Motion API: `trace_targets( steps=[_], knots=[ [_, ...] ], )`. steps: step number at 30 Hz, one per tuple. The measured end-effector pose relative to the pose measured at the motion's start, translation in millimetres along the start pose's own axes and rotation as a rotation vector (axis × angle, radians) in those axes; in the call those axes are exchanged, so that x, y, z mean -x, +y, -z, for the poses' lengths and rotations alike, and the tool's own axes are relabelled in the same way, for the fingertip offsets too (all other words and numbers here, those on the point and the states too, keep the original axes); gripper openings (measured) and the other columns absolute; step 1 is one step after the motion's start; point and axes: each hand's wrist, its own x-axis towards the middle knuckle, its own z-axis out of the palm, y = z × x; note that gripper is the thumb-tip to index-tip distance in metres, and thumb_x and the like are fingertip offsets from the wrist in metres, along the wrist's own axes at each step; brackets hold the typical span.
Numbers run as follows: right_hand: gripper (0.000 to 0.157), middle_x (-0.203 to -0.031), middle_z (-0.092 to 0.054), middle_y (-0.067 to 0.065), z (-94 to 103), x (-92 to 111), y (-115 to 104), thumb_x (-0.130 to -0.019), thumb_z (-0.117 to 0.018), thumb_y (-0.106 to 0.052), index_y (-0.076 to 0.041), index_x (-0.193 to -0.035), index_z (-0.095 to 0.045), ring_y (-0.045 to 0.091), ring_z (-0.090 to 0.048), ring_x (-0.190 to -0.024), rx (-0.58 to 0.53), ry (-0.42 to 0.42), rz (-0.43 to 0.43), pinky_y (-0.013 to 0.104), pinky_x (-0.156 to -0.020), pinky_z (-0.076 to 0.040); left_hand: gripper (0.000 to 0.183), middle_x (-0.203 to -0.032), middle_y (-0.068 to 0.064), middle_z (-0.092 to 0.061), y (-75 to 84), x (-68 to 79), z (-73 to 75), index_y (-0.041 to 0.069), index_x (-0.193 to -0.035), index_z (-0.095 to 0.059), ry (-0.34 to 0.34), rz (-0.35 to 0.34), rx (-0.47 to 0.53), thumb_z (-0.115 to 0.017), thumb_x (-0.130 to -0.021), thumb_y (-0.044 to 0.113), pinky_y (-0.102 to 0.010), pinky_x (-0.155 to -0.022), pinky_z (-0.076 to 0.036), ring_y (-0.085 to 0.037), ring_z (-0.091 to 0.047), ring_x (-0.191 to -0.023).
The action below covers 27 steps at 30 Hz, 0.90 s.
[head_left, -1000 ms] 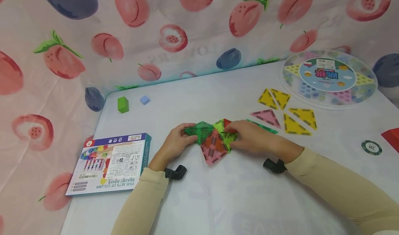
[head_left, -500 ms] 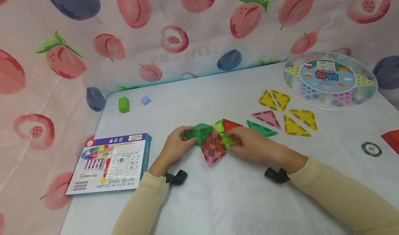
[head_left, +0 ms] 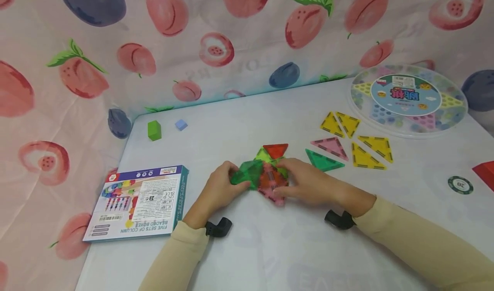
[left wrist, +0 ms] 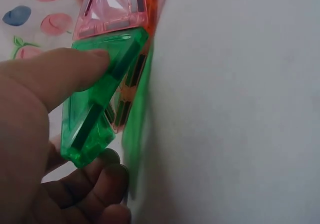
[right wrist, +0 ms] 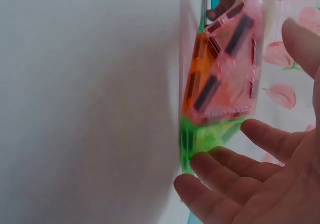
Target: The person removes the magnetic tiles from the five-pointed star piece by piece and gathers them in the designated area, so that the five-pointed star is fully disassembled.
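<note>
Several translucent magnetic tiles stand joined in one small build in front of me. Its green magnetic tile point(left wrist: 95, 94) is pinched at the left side by my left hand point(head_left: 221, 183), thumb flat on its face and fingers curled below. Pink tiles point(right wrist: 232, 59) lean over an orange tile point(right wrist: 195, 77) in the middle. My right hand point(head_left: 308, 180) is at the right side, fingertips at the lime-green tile point(right wrist: 212, 134), its thumb held away from the pink tiles in the right wrist view. A red triangle tile point(head_left: 275, 150) sticks out at the back.
Loose yellow triangle tiles point(head_left: 362, 157), a pink triangle point(head_left: 332, 147) and a green triangle point(head_left: 322, 160) lie to the right. A round board-game case point(head_left: 449, 110) stands behind them, a poker chip point(head_left: 460, 185) nearer. At left are a box point(head_left: 154, 201), a green block point(head_left: 154, 130) and a small blue block point(head_left: 181, 125).
The build has turned between my hands, its red triangle shifting left and its pink part right. My right hand has left the red triangle and come lower, and my left hand has moved slightly nearer.
</note>
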Motion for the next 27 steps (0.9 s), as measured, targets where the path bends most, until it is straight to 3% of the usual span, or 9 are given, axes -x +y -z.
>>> trace_targets(
  steps=[5, 13, 16, 20, 27],
  knots=[
    [0.072, -0.127, -0.042, -0.002, 2.8, -8, 6, -0.077, -0.061, -0.053, -0.014, -0.132, -0.037, 0.012, -0.040, -0.113, -0.033, -0.028, -0.022, 0.038, -0.092, -0.037, 0.046, -0.087, 0.002, -0.051, 2.7, 3.8, -1.0, 0.015, -0.098, -0.049, -0.050, -0.034, -0.025, -0.067, -0.073, 0.049, -0.029, -0.068, -0.042, -0.014, -0.047, -0.078],
    [0.059, -0.124, -0.045, -0.004, 13.8, -19, 19, -0.081, -0.062, -0.037, -0.015, -0.131, -0.039, 0.014, -0.045, -0.100, -0.092, -0.069, 0.016, 0.033, -0.084, -0.042, 0.045, -0.110, 0.000, -0.050, 2.9, 1.0, 1.8, 0.012, -0.109, -0.054, -0.049, -0.124, 0.001, -0.064, -0.078, 0.044, -0.033, -0.085, -0.040, -0.014, -0.047, -0.099],
    [0.055, -0.125, -0.046, -0.003, 16.6, -20, 21, -0.083, -0.061, -0.032, -0.016, -0.131, -0.040, 0.016, -0.046, -0.104, -0.111, -0.064, 0.026, 0.035, -0.085, -0.042, 0.048, -0.117, 0.001, -0.050, 4.6, -3.2, -1.0, 0.012, -0.118, -0.053, -0.041, -0.146, 0.024, -0.063, -0.081, 0.041, -0.035, -0.092, -0.035, -0.014, -0.044, -0.108],
    [0.046, -0.124, -0.049, -0.003, 19.7, -19, 23, -0.084, -0.060, -0.030, -0.018, -0.126, -0.046, 0.017, -0.045, -0.111, -0.093, -0.016, -0.001, 0.039, -0.090, -0.039, 0.052, -0.120, 0.004, -0.051, 7.0, -7.9, -4.3, 0.014, -0.125, -0.049, -0.031, -0.146, 0.040, -0.062, -0.081, 0.040, -0.035, -0.094, -0.033, -0.012, -0.043, -0.113],
    [0.038, -0.110, -0.057, -0.001, 21.4, -21, 28, -0.084, -0.061, -0.035, -0.017, -0.117, -0.053, 0.015, -0.054, -0.099, -0.032, 0.066, -0.091, 0.038, -0.085, -0.042, 0.058, -0.119, 0.006, -0.052, 7.1, -14.7, -7.9, 0.017, -0.129, -0.045, -0.051, -0.137, 0.076, -0.060, -0.081, 0.046, -0.034, -0.090, -0.037, -0.010, -0.046, -0.108]
  ],
)
